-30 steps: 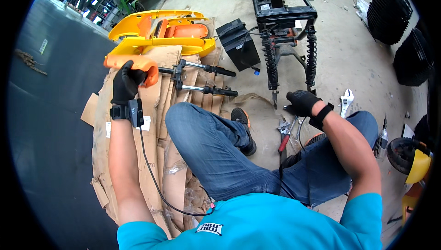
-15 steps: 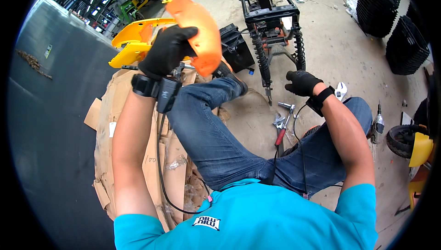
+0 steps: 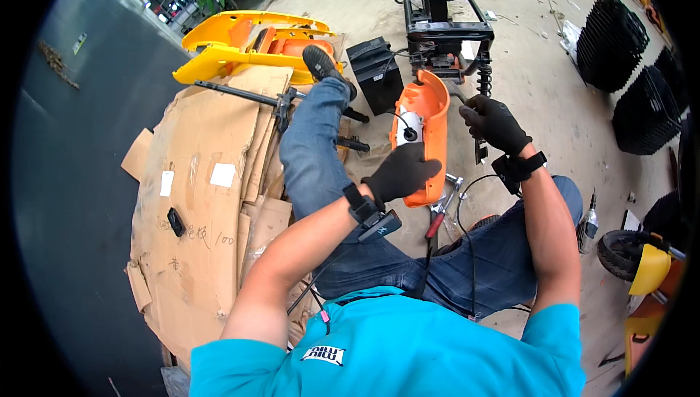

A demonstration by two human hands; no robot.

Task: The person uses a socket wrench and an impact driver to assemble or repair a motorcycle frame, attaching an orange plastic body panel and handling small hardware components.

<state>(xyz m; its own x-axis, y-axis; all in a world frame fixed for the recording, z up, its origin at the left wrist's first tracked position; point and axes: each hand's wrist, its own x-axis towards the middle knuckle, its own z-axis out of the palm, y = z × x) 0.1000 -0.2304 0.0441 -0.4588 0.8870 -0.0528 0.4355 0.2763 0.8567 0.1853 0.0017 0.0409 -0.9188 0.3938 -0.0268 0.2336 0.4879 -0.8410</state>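
My left hand (image 3: 405,171), in a black glove, grips the lower part of an upright curved orange panel (image 3: 434,123) with its inner side showing. A white piece (image 3: 408,118) with a black cable sits inside it. My right hand (image 3: 492,121), also gloved, is curled beside the panel's upper right, in front of the black frame's spring strut (image 3: 484,80); what its fingers hold, if anything, I cannot make out. The black vehicle frame (image 3: 445,28) stands beyond, with a black box (image 3: 374,75) at its left. A red-handled tool (image 3: 437,223) lies below the panel.
Yellow body panels (image 3: 208,61) and fork tubes (image 3: 230,91) lie on stacked cardboard (image 3: 186,236) at left, beside a dark panel (image 3: 80,215). Black ribbed stacks (image 3: 609,40) stand right, near a power tool (image 3: 589,226) and a wheel (image 3: 616,255). My left leg (image 3: 313,149) stretches forward.
My left hand has carried the orange panel rightward, to the middle in front of the frame. My right hand has risen toward it. My left foot has moved forward, up beside the black box.
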